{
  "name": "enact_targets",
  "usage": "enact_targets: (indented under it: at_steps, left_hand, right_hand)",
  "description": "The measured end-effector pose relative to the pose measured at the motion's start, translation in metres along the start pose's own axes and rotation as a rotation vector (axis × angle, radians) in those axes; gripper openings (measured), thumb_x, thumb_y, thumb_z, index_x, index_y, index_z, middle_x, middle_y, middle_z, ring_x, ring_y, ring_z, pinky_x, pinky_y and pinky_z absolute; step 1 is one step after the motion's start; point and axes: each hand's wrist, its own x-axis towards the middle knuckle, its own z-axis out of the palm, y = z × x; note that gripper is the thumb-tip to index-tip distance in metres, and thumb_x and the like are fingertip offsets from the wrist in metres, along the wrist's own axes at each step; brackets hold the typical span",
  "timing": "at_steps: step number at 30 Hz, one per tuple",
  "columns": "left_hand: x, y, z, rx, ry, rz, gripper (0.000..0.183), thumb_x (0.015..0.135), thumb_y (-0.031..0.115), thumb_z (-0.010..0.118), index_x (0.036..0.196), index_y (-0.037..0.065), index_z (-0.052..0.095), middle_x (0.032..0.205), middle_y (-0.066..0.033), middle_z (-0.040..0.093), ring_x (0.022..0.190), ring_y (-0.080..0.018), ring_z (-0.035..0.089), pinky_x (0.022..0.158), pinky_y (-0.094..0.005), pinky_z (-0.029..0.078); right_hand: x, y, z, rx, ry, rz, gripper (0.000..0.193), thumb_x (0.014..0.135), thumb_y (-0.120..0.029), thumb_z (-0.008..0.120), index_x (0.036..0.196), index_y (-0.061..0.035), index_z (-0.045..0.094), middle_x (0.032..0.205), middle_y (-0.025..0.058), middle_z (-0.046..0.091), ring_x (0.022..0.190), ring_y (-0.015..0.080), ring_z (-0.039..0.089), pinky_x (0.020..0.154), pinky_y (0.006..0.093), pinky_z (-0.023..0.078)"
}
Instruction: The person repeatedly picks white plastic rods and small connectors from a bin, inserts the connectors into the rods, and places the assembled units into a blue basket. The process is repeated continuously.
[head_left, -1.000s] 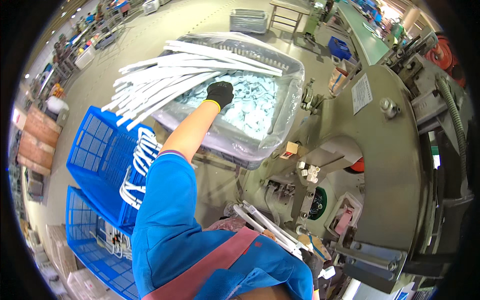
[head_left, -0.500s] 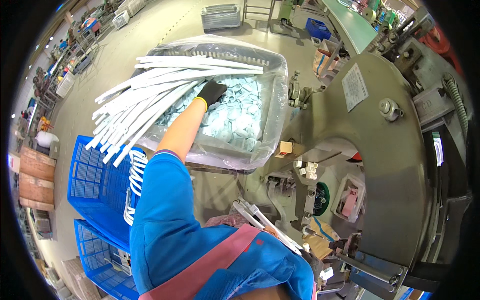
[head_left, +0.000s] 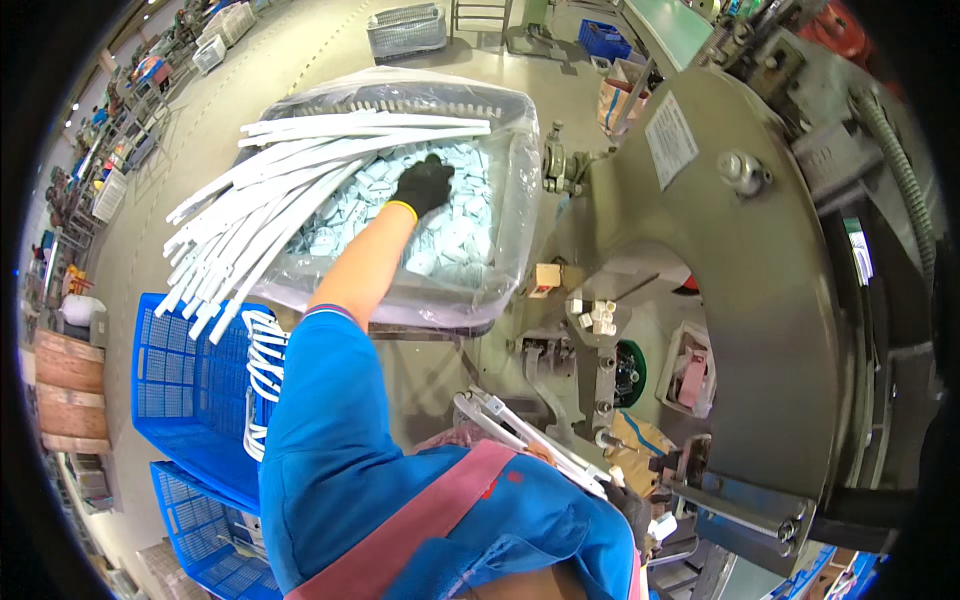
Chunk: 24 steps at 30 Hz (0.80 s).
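My left hand, in a black glove with a yellow cuff, rests among small pale blue-white flat pieces in a large plastic-lined bin. Its fingers are curled inward, and whatever they grip is hidden. Beside that hand, a bundle of long white tubes lies across the bin's left side. At the lower right, my gloved right hand shows only in part, closed round the end of white bent tubes that slant across in front of my body.
A big grey-green press machine stands close on the right, with small white blocks on it. Blue crates are at my left, one holding bent white tubes. Behind the machine's arm sits a white tub.
My view has shifted a little, so the bin and machine appear farther left. My left hand has turned and moved slightly among the pale pieces. The right hand still holds the tubes.
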Motion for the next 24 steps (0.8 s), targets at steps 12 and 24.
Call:
enact_targets:
  at_steps: [12,24]
  left_hand:
    - [-0.234,0.260,-0.086,-0.900,-0.214,0.538,0.044,0.080,0.027,0.072,0.113,0.006,0.054,0.101,-0.0179,0.064,0.090,-0.0329,0.064,0.080,-0.0401,0.050]
    - [-0.311,0.360,-0.013,-0.603,0.358,0.384,0.041,0.075,0.022,0.072,0.114,0.015,0.063,0.094,-0.0089,0.063,0.088,-0.0299,0.060,0.074,-0.0409,0.050]
  right_hand:
    - [0.031,0.067,-0.040,-0.183,0.200,-0.699,0.037,0.082,-0.032,0.060,0.114,-0.0118,0.061,0.089,0.0139,0.064,0.071,0.0321,0.063,0.060,0.0437,0.049]
    - [0.047,0.122,-0.096,-0.352,0.203,-1.043,0.045,0.068,-0.018,0.068,0.113,-0.0103,0.062,0.082,0.0109,0.063,0.072,0.0288,0.064,0.061,0.0400,0.050]
